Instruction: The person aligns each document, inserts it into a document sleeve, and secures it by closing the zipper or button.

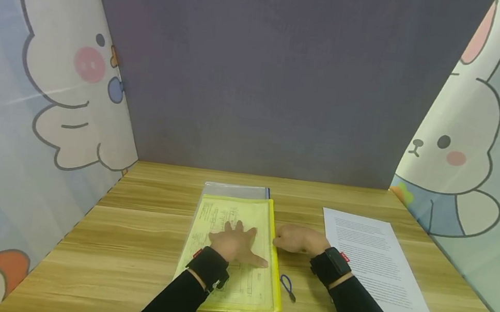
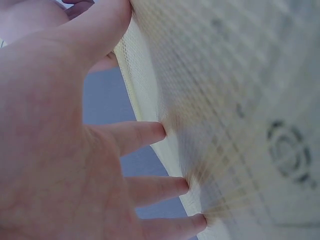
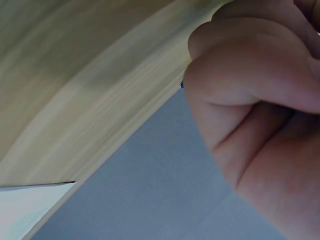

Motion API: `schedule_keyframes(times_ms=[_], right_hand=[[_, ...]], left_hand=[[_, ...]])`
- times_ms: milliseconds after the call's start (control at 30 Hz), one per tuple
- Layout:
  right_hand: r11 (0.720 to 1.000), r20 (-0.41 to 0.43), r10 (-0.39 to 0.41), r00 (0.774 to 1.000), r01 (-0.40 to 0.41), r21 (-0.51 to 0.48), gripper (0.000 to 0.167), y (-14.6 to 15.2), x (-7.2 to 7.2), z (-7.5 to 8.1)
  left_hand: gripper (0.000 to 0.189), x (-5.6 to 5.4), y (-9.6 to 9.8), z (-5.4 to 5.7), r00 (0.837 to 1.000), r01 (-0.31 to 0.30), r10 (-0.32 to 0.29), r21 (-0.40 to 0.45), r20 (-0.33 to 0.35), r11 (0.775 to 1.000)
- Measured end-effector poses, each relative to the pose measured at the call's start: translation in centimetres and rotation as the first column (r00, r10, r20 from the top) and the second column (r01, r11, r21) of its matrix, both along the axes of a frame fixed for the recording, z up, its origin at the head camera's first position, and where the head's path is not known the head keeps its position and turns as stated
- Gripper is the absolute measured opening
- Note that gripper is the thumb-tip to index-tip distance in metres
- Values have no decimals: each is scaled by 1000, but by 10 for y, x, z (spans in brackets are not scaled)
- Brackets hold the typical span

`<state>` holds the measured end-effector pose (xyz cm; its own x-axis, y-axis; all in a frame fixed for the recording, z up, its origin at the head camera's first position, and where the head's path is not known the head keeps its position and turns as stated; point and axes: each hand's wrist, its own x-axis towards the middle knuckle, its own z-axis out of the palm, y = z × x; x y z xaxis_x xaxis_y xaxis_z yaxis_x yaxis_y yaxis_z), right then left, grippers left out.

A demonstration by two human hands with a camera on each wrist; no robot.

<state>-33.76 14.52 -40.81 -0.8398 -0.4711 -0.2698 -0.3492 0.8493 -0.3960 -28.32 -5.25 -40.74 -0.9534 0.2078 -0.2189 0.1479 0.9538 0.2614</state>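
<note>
A yellow mesh document pouch [image 1: 260,298] with printed sheets showing through lies on the table in the head view. My left hand [image 1: 233,245] presses on it with fingers spread wide; the left wrist view shows fingertips [image 2: 159,131] against the mesh. At the pouch's thick yellow right edge, my right hand [image 1: 298,239] has curled fingers and pinches there. Whatever sits between its thumb and fingers is hidden; the right wrist view shows the curled fingers [image 3: 240,65] from the side. Under the yellow pouch lies a clear pouch [image 1: 234,190] with a blue edge.
A blue loop with a dark end [image 1: 287,287] lies just right of the yellow pouch. Printed white paper [image 1: 373,259] rests on the right of the wooden table [image 1: 136,246], beside my right forearm. A dark panel [image 1: 269,75] stands behind, with cartoon-printed curtains [image 1: 66,50] at both sides.
</note>
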Motion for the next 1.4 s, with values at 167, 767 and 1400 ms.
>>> schedule_keyframes(times_ms=[167,767,1400], right_hand=[[1000,13,-6,1000,5,5,33,0,1,0],[993,-8,-78,997,77,-94,26,1,-5,0],[999,-56,-35,998,33,-28,25,-1,-11,-1]], left_hand=[[101,0,0,0,1000,2,-2,-9,-3,1000],[102,1,-3,5,990,136,-135,-4,45,991],[114,22,7,17,991,135,-129,-153,48,979]])
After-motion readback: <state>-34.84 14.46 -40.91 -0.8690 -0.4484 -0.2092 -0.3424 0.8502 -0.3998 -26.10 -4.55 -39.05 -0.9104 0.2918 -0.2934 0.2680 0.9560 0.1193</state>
